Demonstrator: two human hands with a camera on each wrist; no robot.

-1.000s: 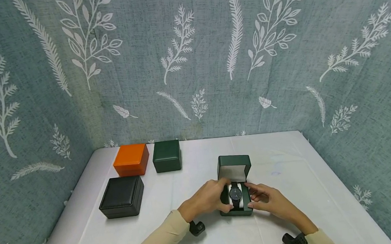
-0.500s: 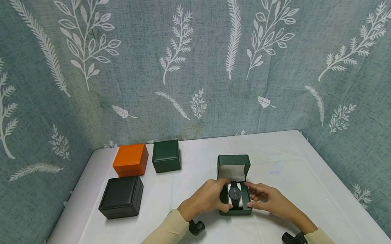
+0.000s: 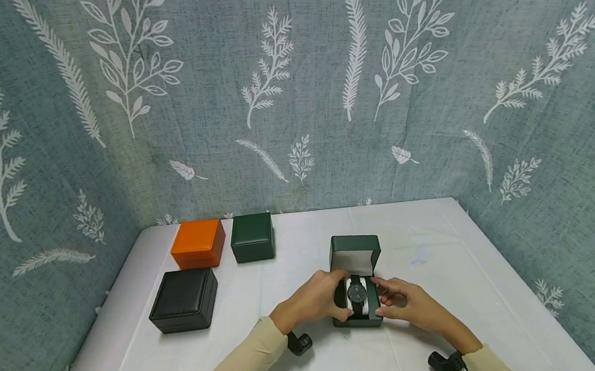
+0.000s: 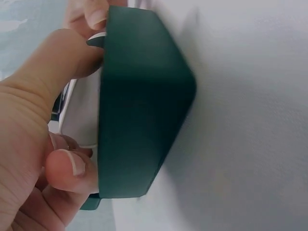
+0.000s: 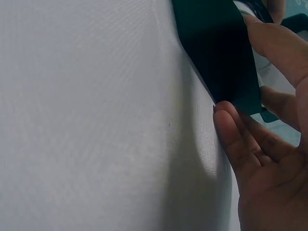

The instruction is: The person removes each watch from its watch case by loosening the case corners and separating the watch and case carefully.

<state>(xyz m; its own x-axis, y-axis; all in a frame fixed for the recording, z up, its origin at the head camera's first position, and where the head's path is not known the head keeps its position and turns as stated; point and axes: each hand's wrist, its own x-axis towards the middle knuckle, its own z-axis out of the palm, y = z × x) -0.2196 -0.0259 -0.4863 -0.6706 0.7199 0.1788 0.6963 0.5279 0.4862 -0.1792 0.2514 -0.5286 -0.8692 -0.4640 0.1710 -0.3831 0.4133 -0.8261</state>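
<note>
A black wristwatch (image 3: 357,294) wraps a white cushion (image 3: 365,305) inside a green watch box (image 3: 361,322), whose lid (image 3: 354,243) is raised. My left hand (image 3: 314,298) reaches over the box's left side, thumb and finger bent at the two ends of the cushion. In the left wrist view, the thumb (image 4: 60,55) dips past the rim of the green box (image 4: 139,110). My right hand (image 3: 412,304) grips the box's right side. In the right wrist view, its thumb (image 5: 274,43) lies over the rim, with other fingertips (image 5: 226,122) at the outer corner of the green box (image 5: 216,53).
At the left of the white table (image 3: 418,251) stand an orange box (image 3: 198,244), a second green box (image 3: 252,237) and a black box (image 3: 184,300), all with lids down. Patterned cloth (image 3: 290,93) hangs behind and at both sides. A black camera (image 3: 300,344) sits at the left wrist.
The head view has shifted very slightly. Both hands, the watch and the green watch box stay in the same arrangement.
</note>
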